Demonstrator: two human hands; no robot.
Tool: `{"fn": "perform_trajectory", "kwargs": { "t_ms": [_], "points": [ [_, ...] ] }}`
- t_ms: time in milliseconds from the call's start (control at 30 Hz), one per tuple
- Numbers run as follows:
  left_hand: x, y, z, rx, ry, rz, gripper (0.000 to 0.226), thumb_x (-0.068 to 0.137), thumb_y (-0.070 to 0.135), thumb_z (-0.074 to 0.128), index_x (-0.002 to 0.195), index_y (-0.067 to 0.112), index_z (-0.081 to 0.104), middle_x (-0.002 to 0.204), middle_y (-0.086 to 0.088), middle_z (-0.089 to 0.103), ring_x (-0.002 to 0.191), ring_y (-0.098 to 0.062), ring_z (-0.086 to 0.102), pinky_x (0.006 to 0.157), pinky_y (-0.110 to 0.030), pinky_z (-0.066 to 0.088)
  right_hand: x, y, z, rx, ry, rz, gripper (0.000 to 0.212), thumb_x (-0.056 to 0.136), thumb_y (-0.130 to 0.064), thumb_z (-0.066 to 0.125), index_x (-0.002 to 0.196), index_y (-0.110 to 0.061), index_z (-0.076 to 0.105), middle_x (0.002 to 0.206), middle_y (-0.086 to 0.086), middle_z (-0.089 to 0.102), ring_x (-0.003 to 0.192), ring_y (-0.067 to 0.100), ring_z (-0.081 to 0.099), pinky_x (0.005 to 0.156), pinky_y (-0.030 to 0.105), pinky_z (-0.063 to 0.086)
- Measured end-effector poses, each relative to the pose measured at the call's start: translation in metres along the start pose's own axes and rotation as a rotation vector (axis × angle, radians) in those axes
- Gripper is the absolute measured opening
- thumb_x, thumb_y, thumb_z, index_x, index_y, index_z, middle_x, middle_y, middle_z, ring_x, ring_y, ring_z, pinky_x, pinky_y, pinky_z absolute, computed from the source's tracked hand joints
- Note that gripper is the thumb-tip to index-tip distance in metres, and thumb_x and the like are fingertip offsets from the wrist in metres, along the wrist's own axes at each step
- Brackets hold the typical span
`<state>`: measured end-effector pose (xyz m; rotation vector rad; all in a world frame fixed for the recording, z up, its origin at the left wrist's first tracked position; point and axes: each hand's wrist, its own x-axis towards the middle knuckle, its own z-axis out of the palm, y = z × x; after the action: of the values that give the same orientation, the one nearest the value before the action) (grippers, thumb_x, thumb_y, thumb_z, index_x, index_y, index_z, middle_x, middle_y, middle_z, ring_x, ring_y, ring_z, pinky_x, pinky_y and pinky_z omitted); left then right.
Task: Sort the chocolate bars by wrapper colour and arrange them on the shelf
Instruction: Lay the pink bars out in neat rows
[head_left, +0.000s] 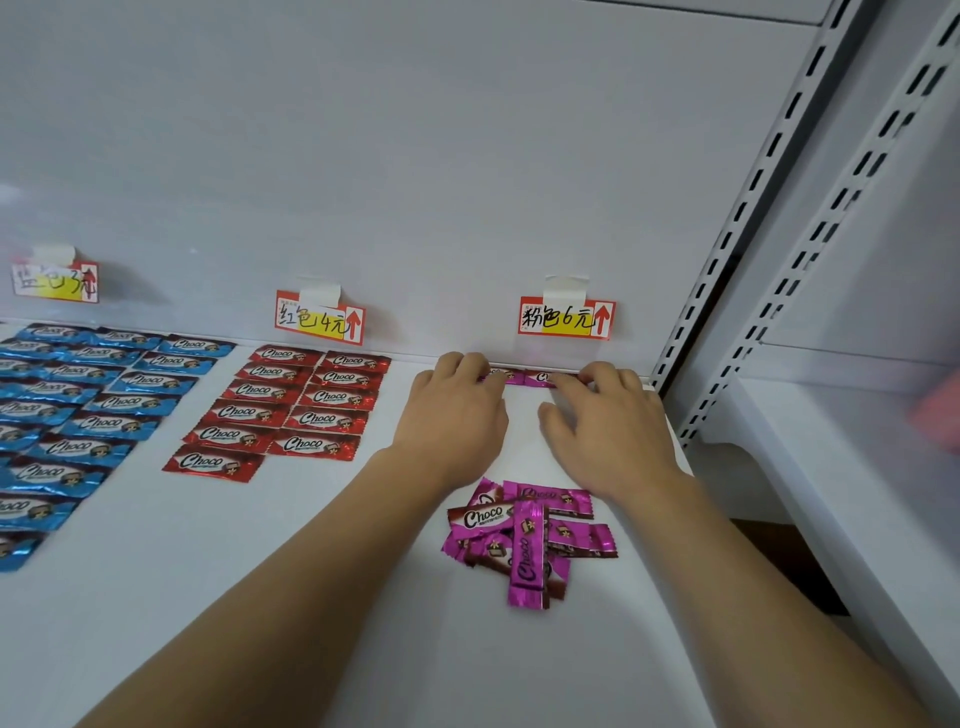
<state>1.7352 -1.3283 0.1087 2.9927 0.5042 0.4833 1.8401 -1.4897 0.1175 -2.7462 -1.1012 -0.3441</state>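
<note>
Risk sits nearest: the loose pink pile (527, 535) lies between the forearms, where a sleeve-less arm drawing back could scatter it. Left hand (457, 410) and right hand (605, 415) each pinch an end of the two pink bars (524, 376) at the shelf (260, 597) back; a slip skews the row. Red bars (291, 410) and blue bars (83, 410) lie sorted. Wrappers read "Choco"; pink tag (566, 317) reads "粉色6元", red tag (319, 322) "红色4元".

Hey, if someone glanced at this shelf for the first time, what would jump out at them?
Two hands, left hand and right hand, lining up pink bars at the back wall under the pink price tag. A loose pink pile lies between the forearms; neat red rows and blue rows fill the left.
</note>
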Motion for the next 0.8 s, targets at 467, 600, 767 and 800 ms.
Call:
{"fn": "perform_trajectory", "kwargs": {
  "t_ms": [467, 600, 767, 800],
  "points": [
    [-0.066, -0.001, -0.100, -0.336, -0.495, 0.102, 0.035, 0.092, 0.060, 0.066, 0.113, 0.032, 0.068, 0.104, 0.013, 0.062, 0.094, -0.006, 0.058, 0.080, -0.024, 0.050, -0.049, 0.011, -0.096, 0.548, -0.480, -0.124, 0.019, 0.087, -0.047, 0.079, 0.104, -0.038, 0.080, 0.095, -0.025, 0.073, 0.092, -0.008, 0.066, 0.080, 0.012, 0.049],
    [-0.073, -0.005, -0.087, -0.375, -0.456, 0.035, 0.026, 0.091, 0.047, 0.076, 0.110, 0.032, 0.067, 0.099, 0.012, 0.059, 0.088, -0.007, 0.057, 0.071, -0.020, 0.043, -0.065, -0.006, -0.086, 0.433, -0.489, -0.205, 0.052, 0.074, -0.070, 0.078, 0.118, -0.043, 0.073, 0.108, -0.016, 0.061, 0.100, 0.000, 0.060, 0.089, 0.024, 0.050],
    [-0.070, -0.016, -0.083, -0.536, -0.450, -0.025, 0.014, 0.090, 0.032, 0.080, 0.100, 0.028, 0.071, 0.088, 0.011, 0.070, 0.072, 0.006, 0.061, 0.061, -0.007, 0.042, -0.064, -0.010, -0.073, 0.528, -0.426, -0.195, 0.032, 0.076, -0.051, 0.087, 0.102, -0.038, 0.075, 0.102, -0.012, 0.063, 0.092, 0.005, 0.062, 0.084, 0.031, 0.053],
    [-0.070, -0.019, -0.083, -0.560, -0.444, -0.032, 0.011, 0.091, 0.031, 0.080, 0.098, 0.028, 0.071, 0.087, 0.010, 0.072, 0.072, 0.006, 0.062, 0.061, -0.007, 0.044, -0.062, -0.009, -0.073, 0.576, -0.414, -0.172, 0.024, 0.078, -0.044, 0.088, 0.096, -0.036, 0.075, 0.097, -0.011, 0.067, 0.087, 0.005, 0.064, 0.080, 0.029, 0.053]
  ]
}}
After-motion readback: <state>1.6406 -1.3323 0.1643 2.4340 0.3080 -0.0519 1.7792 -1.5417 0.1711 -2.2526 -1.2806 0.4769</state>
